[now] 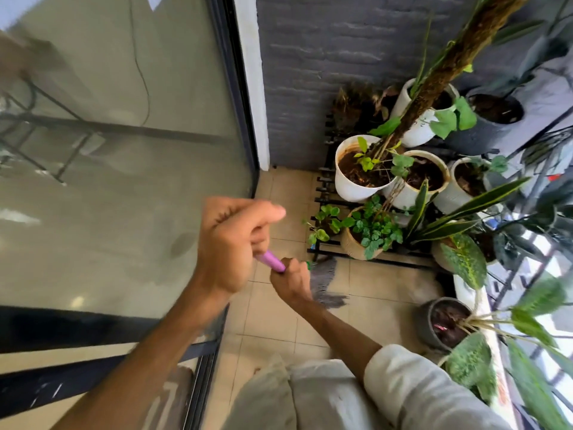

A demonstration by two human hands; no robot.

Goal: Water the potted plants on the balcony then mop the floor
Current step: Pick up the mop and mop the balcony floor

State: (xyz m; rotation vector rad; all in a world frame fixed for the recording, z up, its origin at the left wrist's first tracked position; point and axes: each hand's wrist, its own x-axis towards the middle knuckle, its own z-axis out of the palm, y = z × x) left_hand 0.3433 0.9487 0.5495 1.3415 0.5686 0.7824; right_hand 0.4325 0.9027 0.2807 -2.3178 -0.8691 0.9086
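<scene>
My left hand (231, 243) and my right hand (291, 280) both grip a purple mop handle (273, 262), the left higher up, the right lower down. The grey stringy mop head (325, 282) lies on the beige tiled floor (279, 321) just in front of the plant rack. Several potted plants stand on a black slatted rack (322, 181) in the corner: white pots (356, 178) with dark soil, and a woven pot (356, 243) with small green leaves. Most of the handle is hidden by my hands.
A glass sliding door (124, 150) runs along the left, its track beside my feet. A grey brick wall (325, 57) closes the far end. A grey pot (443, 324) sits on the floor at right, beside the balcony railing (527, 274) and large leaves.
</scene>
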